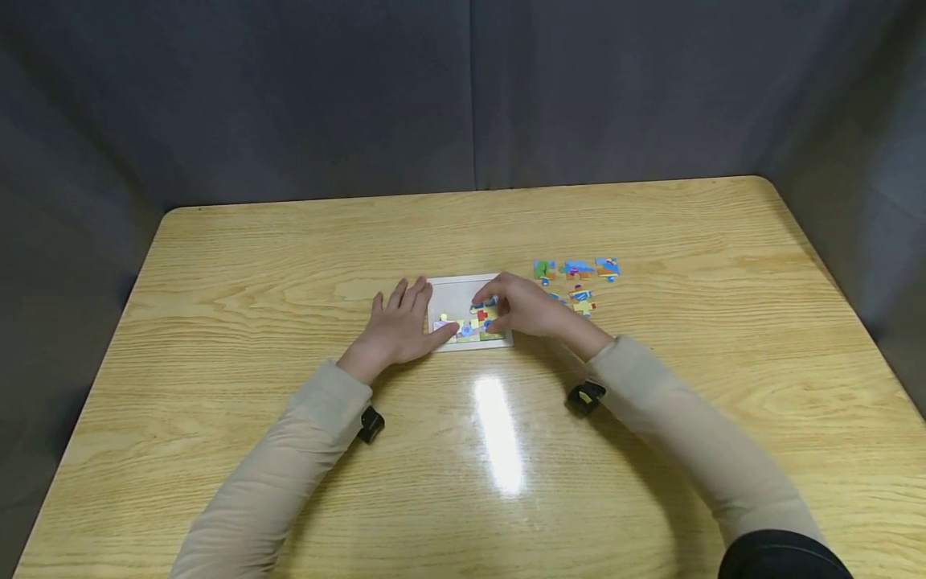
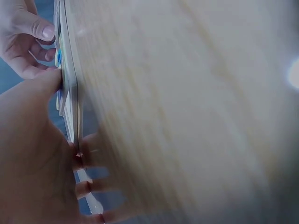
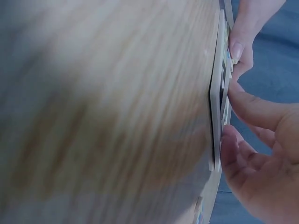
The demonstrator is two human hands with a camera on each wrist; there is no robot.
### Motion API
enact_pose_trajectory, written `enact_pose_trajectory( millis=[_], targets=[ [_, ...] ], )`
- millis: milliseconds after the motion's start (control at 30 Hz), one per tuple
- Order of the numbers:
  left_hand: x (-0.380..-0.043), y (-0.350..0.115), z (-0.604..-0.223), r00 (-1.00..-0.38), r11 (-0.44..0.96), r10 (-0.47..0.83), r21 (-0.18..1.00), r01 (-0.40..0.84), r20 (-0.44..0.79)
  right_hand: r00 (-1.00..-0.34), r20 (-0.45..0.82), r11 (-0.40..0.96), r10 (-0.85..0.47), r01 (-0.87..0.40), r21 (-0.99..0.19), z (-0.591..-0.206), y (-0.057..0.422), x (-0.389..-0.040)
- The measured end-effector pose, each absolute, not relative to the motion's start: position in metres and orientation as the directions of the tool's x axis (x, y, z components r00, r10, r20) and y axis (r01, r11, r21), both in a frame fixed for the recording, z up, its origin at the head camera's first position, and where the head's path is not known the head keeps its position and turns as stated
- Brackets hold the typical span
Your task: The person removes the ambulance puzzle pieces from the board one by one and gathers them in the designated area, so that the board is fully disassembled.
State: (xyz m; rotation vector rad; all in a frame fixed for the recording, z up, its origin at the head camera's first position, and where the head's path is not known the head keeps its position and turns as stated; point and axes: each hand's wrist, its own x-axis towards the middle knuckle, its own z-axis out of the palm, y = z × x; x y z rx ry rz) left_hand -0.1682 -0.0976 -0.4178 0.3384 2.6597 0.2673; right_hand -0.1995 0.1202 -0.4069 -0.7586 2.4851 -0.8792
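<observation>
A white puzzle tray (image 1: 452,297) lies on the table, with joined jigsaw pieces (image 1: 466,328) along its near side and up its right side. My left hand (image 1: 401,331) rests spread at the tray's left edge, and its thumb presses on the pieces near the bottom. Over the tray's right part, my right hand (image 1: 531,305) has curled fingers and thumb about a puzzle piece (image 1: 482,306), which they partly hide. In the right wrist view, the right thumb and fingertips (image 3: 230,135) meet the pieces at the tray's edge (image 3: 216,102).
Several loose puzzle pieces (image 1: 577,271) lie to the right of the tray, some partly behind the right hand. The wooden table (image 1: 289,265) reaches back to a dark curtain (image 1: 325,104). A light reflection shows in front of the tray.
</observation>
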Motion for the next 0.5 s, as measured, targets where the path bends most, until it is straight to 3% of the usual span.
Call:
enact_pose_trajectory(
  millis=[300,500],
  targets=[
    [-0.1676,-0.0966,-0.4156,-0.869,0.954,0.271,0.238,0.184,-0.414,-0.755,-0.17,0.692,-0.633,-0.454,-0.561,-0.403,0.1159,-0.2017],
    [-0.1677,-0.0967,-0.4155,-0.869,0.955,0.269,0.23,0.186,-0.415,-0.741,-0.174,0.686,-0.648,-0.469,-0.556,-0.4013,0.1124,-0.2037]
  ],
)
